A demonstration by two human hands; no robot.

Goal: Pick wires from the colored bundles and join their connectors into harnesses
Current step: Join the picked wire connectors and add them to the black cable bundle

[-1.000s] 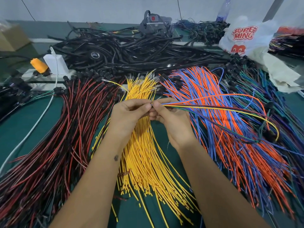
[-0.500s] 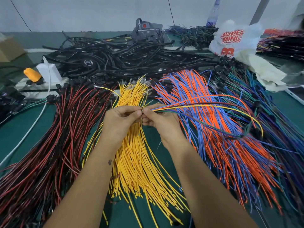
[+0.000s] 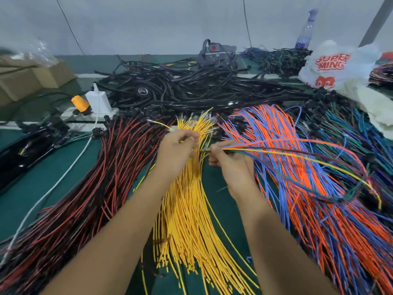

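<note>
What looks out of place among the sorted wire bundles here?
One loose yellow wire has strayed from the fanned yellow wire bundle, lying alone on the green table mat toward the orange and blue wire bundle.

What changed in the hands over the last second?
The left hand has pulled away from the right hand, opening a gap, and now pinches a yellow wire at the yellow bundle. The right hand still grips the mixed wire set.
</note>
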